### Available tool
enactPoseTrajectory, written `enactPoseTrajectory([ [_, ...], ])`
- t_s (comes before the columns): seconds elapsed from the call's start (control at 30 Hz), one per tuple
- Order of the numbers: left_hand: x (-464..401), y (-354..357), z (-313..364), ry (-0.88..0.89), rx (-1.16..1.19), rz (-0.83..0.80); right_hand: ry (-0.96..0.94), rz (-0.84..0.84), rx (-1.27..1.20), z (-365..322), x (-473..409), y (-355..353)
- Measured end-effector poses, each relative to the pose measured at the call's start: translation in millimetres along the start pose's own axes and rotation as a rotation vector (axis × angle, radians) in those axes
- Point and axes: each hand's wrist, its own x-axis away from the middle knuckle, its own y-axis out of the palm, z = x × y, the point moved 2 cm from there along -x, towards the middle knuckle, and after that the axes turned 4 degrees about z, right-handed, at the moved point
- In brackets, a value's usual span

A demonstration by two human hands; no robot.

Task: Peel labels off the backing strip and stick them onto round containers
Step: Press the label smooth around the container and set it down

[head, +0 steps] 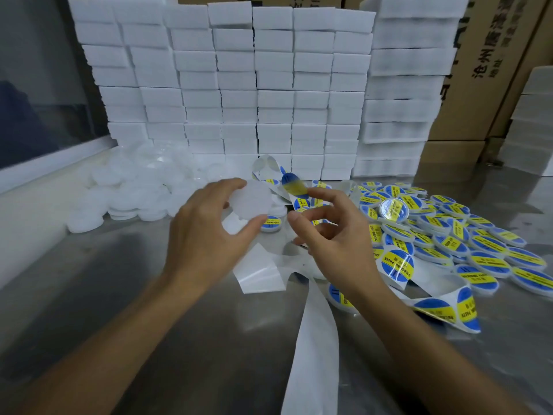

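Note:
My left hand (206, 235) grips a plain white round container (250, 200) between thumb and fingers, held above the metal table (149, 310). My right hand (332, 235) is just right of it, and a blurred blue and yellow round label (294, 184) stands at its raised fingertip, close to the container's edge. The white backing strip (314, 339) runs from under my right hand toward the near edge. A stretch of the strip with labels on it (443, 307) lies to the right.
A heap of unlabelled white containers (134, 187) lies at the left. Several labelled containers (449, 235) are piled at the right. A wall of stacked white boxes (254, 85) stands behind, with cardboard cartons (484, 70) at the back right.

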Motion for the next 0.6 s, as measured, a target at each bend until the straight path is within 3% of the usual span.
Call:
enactPoseTrajectory([
  [0.17, 16.9, -2.2, 23.2, 0.258, -0.006, 0.086, 0.088, -0.064, -0.157, 0.0, 2.4, 6.2],
  [0.3, 22.7, -1.8, 30.0, 0.239, 0.078, 0.013, 0.091, -0.075, -0.24, 1.3, 4.1, 11.7],
  [0.37, 23.5, -2.2, 28.8, 0.021, 0.257, -0.042, 0.091, -0.078, -0.234, 1.5, 4.1, 12.7],
  [0.5, 24.2, 1.7, 23.7, -0.706, 0.877, -0.114, 0.069, -0.074, -0.199, -0.6, 3.5, 10.1],
  [0.6, 25.2, 4.2, 17.5, -0.912, 1.07, -0.148, 0.068, -0.073, -0.177, 0.2, 3.9, 10.0],
])
